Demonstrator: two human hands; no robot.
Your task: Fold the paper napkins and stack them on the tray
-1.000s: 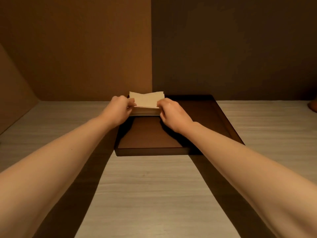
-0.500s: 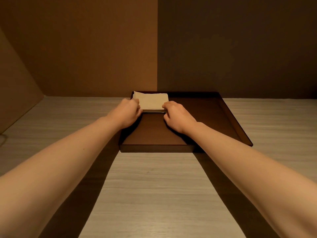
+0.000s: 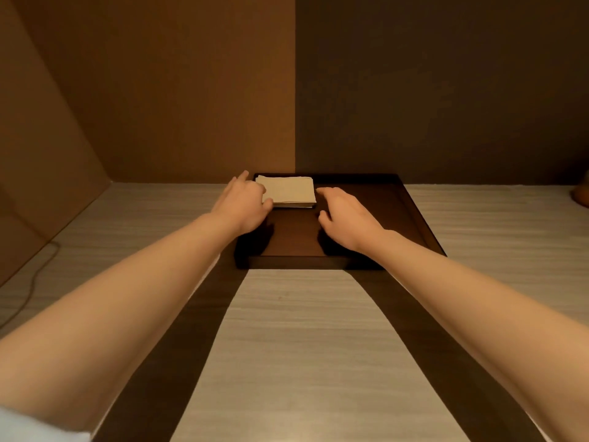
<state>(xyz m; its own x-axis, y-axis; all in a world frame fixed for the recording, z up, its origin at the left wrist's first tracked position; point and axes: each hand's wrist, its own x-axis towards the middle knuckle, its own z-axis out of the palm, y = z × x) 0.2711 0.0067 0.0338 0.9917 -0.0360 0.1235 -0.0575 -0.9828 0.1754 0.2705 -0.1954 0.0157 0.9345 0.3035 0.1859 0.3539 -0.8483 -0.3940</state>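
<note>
One neat stack of folded paper napkins [image 3: 287, 191] lies flat in the far left corner of a dark wooden tray [image 3: 417, 215], tucked against the rim, likely so that the pile stays square and the tray floor beside it is free. The left hand [image 3: 243, 207] rests at the stack's left edge, fingers loosely spread and thumb touching the near corner, apparently steadying it without gripping. The right hand [image 3: 345, 218] hovers open just beside the stack's right edge, palm down over bare tray, holding nothing. Both forearms reach across a pale wood-grain counter [image 3: 302, 346]; a thin cable [image 3: 32, 282] trails along its left side.
</note>
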